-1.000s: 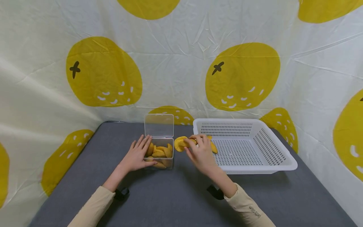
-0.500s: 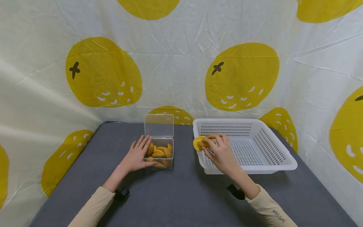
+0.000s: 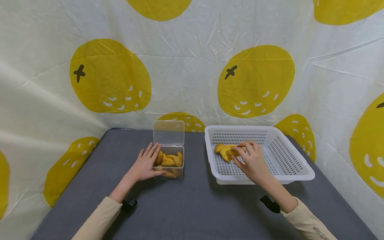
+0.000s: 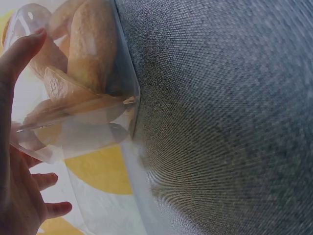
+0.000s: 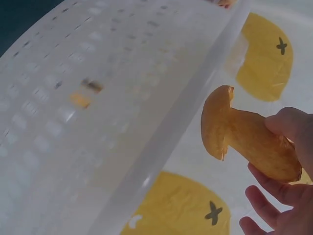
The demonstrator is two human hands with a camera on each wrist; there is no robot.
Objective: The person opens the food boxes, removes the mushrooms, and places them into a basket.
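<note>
My right hand [image 3: 252,163] holds a yellow-brown mushroom [image 5: 259,139] by its stem, between thumb and fingers, cap pointing left. It is over the left part of a white perforated basket [image 3: 288,175]. Another mushroom [image 3: 219,148] shows in the basket just behind the held one, partly hidden. My left hand [image 3: 145,165] rests at the left side of a clear plastic box [image 3: 183,173], fingers spread straight along its rim and thumb across its near wall. Several mushrooms [image 4: 93,46] fill the box, and its clear lid [image 3: 169,133] stands upright at the back.
The dark grey tabletop [image 3: 192,210] runs under both containers, with a gap between box and basket. A white cloth [image 3: 186,80] printed with yellow fruit hangs behind and at the sides.
My right hand has moved right with the mushroom, from between the box and basket to over the basket's left part. My left hand has stayed at the box.
</note>
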